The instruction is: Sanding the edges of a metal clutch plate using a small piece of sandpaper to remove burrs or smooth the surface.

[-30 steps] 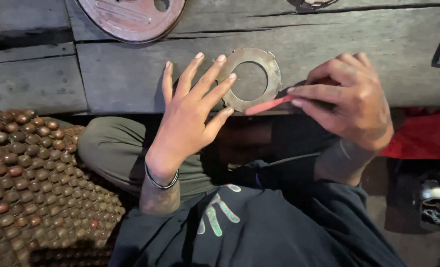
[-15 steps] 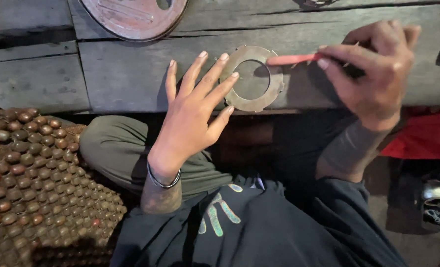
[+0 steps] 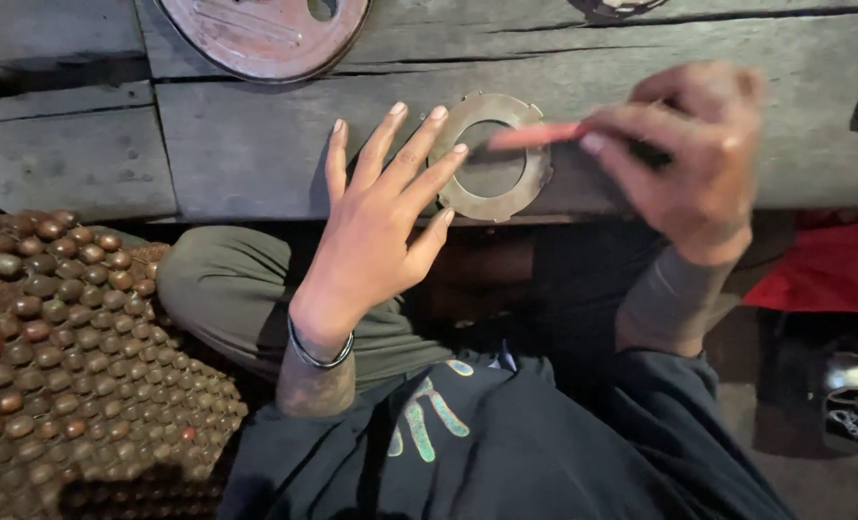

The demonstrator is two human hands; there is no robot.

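On the grey wooden counter (image 3: pixel 255 144), near its front edge, a flat metal ring (image 3: pixel 491 157) with a notched outer rim is laid. The ring's left side is pressed down by the spread fingers (image 3: pixel 419 144) of the left hand (image 3: pixel 376 226); the fingers are held wide and flat, nothing being gripped. A thin dark bracelet (image 3: pixel 318 354) is worn at that wrist. A red, pencil-like tool (image 3: pixel 535 135) is pinched in the narrowed fingers of the right hand (image 3: pixel 689 159); its tip is placed at the ring's upper inner edge. The right hand is blurred, so its exact grip cannot be told. At the counter's far edge a round reddish metal disc (image 3: pixel 265 34) is seen, well apart from the ring. At lower left a beaded mat (image 3: pixel 53 356) is recorded beside the person's knee.
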